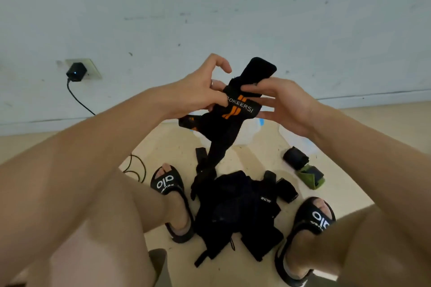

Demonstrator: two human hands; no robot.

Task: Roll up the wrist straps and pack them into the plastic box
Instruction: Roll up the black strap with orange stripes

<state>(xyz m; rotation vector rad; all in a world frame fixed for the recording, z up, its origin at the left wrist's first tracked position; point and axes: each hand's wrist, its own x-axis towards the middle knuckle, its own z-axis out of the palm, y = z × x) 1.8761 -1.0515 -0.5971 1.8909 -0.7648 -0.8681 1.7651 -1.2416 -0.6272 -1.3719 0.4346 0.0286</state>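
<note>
Currently the black wrist strap [235,109] with orange stripes and white lettering is held up in the air between both hands, above the floor [251,154]; its long tail hangs down toward the pile below. Left hand [200,91] pinches the printed end, thumb on the front face, the upper finger curled free above it. Right hand [282,102] clamps the upper part with the thumb over the fabric, the other fingers extended behind it. No turns of a roll are visible on this strap yet; judged as the start of rolling.

Done so far, as far as visible: one dark rolled strap [295,158] lies on the floor to the right, touching a green strap [310,178] that looks partly rolled. Left to do: a heap of black straps [238,212] lies loose between the two sandalled feet. A pale translucent object [247,130] behind the hands may be the plastic box; cannot tell, mostly hidden. Nothing visibly packed. Estimate: early stage.

Wall [233,7] behind carries a plugged-in charger [75,72].
</note>
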